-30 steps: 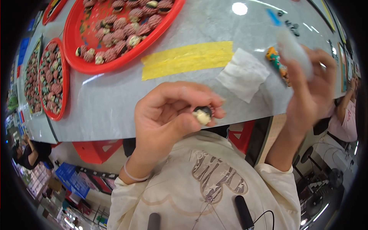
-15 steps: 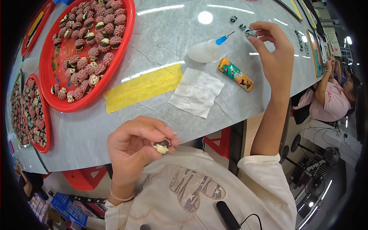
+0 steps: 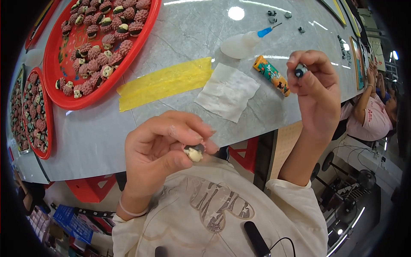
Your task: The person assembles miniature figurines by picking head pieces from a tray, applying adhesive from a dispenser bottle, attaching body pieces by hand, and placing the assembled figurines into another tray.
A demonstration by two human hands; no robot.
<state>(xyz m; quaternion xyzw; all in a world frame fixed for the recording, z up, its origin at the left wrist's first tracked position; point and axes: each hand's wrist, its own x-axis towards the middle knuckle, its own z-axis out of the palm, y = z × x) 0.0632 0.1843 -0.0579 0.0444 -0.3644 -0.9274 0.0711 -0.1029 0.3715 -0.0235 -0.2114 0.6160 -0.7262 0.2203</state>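
Between thumb and fingers, my left hand (image 3: 165,147) pinches a small figurine (image 3: 195,153) with a cream lower part, a dark band and a bit of pink behind, held over the table's near edge. My right hand (image 3: 316,85) is raised at the right, its thumb and fingers closed on a small dark grey and black piece (image 3: 300,70) with a pale blue spot. Just left of that hand lies an orange and green tube-shaped packet (image 3: 272,76). A white bottle (image 3: 240,45) with a blue needle tip (image 3: 265,31) rests behind the packet.
A big red tray (image 3: 107,88) of pink, black and cream figurines stands at left, with a smaller red tray (image 3: 50,143) beside it. Yellow tape (image 3: 165,84) and a white wipe (image 3: 227,92) lie mid-table. Several grey pieces (image 3: 272,19) lie at the back. Another person (image 3: 370,115) sits far right.
My right hand has picked up a small grey piece from the back of the table and drawn it nearer. My left hand, still pinching the figurine, has shifted slightly right and up.
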